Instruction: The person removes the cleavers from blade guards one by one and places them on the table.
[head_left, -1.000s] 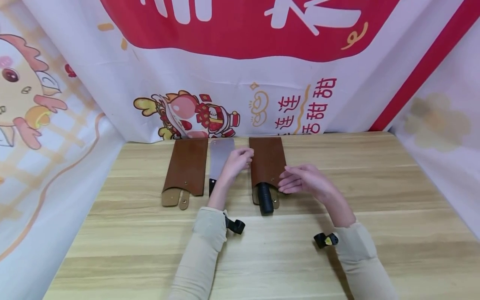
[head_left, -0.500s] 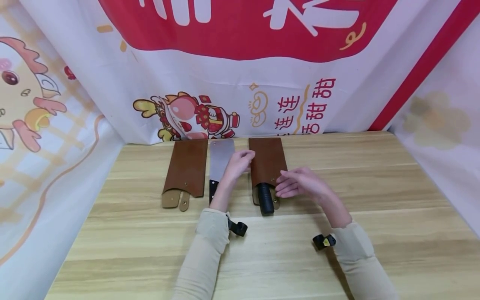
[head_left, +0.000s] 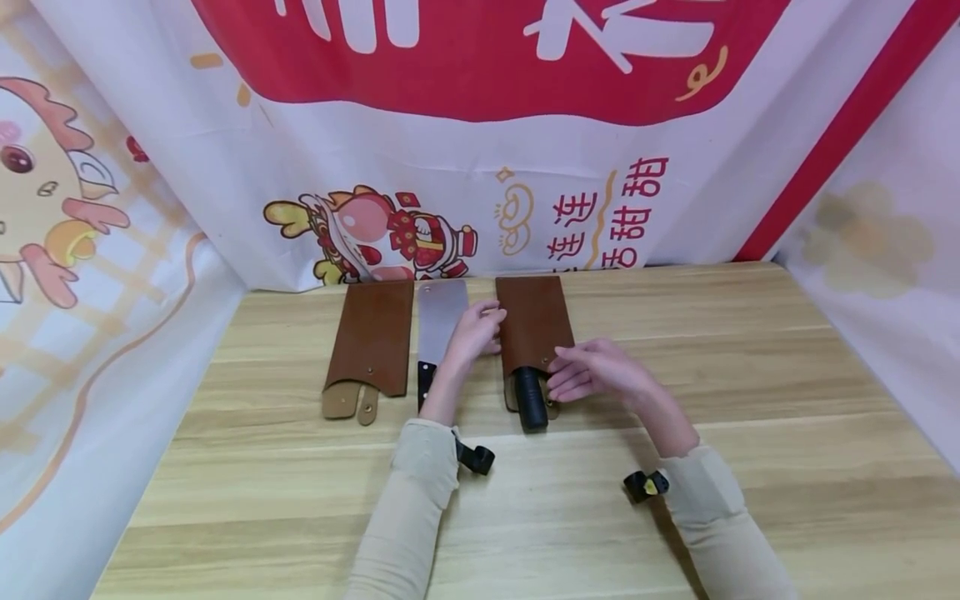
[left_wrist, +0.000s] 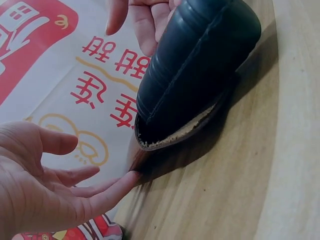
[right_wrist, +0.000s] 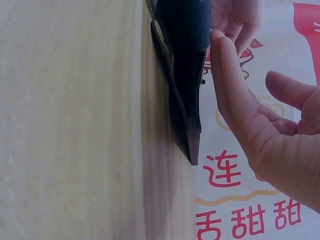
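A brown leather knife sheath (head_left: 534, 321) lies on the table with a black handle (head_left: 532, 400) sticking out of its near end. My left hand (head_left: 474, 333) is at the sheath's left edge, fingers loosely bent. In the left wrist view a fingertip of that hand (left_wrist: 55, 185) reaches the sheath's side below the black handle (left_wrist: 200, 55). Over the sheath's lower right corner is my right hand (head_left: 600, 369), with fingers extended. The right wrist view has its fingertips right beside the handle (right_wrist: 185, 25). Neither hand grips anything.
A cleaver (head_left: 441, 321) lies bare left of that sheath, its handle partly behind my left forearm. Farther left is a second brown sheath (head_left: 372, 333) with its strap (head_left: 367, 405) unfastened. A printed cloth (head_left: 420, 150) hangs along the back edge of the wooden table (head_left: 540, 533).
My right hand has shifted slightly left and nearer, toward the handle end of the sheath. My left hand has barely moved. The sheaths and the cleaver stay in place.
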